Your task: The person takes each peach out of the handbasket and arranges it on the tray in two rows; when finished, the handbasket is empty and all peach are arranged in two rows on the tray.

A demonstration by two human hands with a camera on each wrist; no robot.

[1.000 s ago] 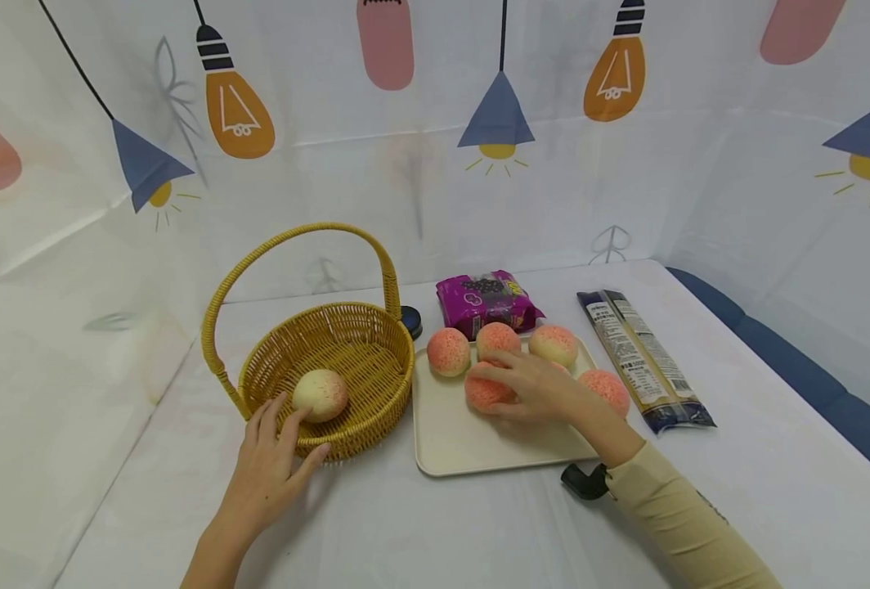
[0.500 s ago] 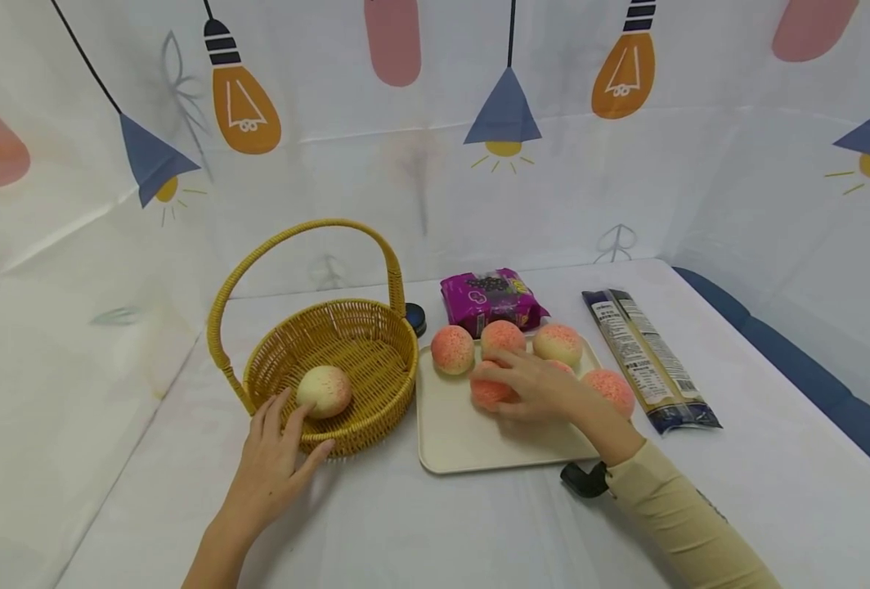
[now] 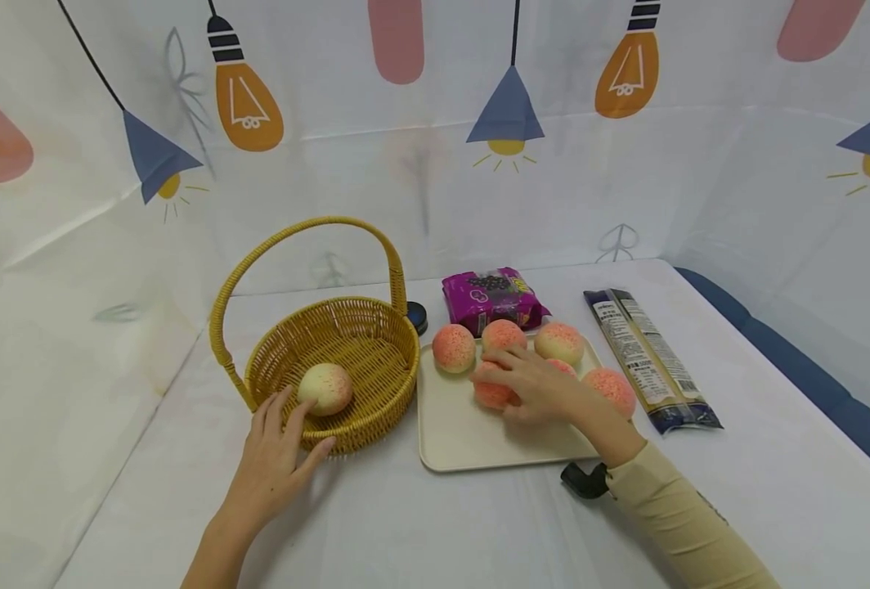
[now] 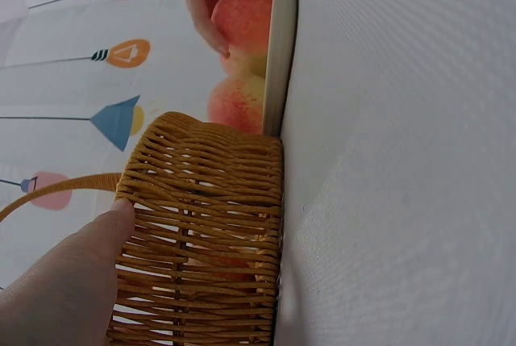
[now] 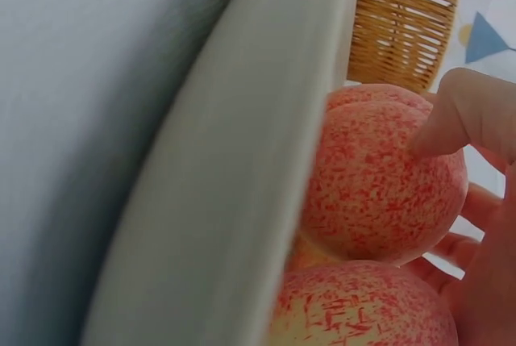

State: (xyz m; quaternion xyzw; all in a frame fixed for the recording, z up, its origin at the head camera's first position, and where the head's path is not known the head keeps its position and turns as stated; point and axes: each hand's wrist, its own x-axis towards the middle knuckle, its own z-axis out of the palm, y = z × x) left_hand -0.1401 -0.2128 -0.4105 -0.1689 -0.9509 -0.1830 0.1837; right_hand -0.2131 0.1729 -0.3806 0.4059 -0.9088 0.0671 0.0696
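My right hand (image 3: pixel 534 384) grips a red-speckled peach (image 5: pixel 379 177) over the tray (image 3: pixel 457 446); thumb and fingers lie on opposite sides of the fruit. More peaches stand around it, including one peach (image 3: pixel 453 348) at the tray's left back corner. My left hand (image 3: pixel 269 466) rests at the near left rim of a wicker basket (image 3: pixel 365 429), fingers spread and fairly straight. A pale peach (image 3: pixel 325 388) lies in the basket beside those fingers. In the left wrist view the thumb (image 4: pixel 105 237) touches the basket's rim. The right hand hides part of the fruit behind it.
A purple snack packet (image 3: pixel 492 298) lies behind the tray. To the right is a long, flat food packet (image 3: pixel 652 360). A round dark object (image 3: pixel 416 316) sits behind the basket. The basket's tall handle (image 3: pixel 310 222) arches above it. A black device (image 3: pixel 585 480) is by the right wrist.
The head view has shifted slightly, so everything sits a little further right and up. Both hands keep nearly the same places; the right hand stays on its peach.
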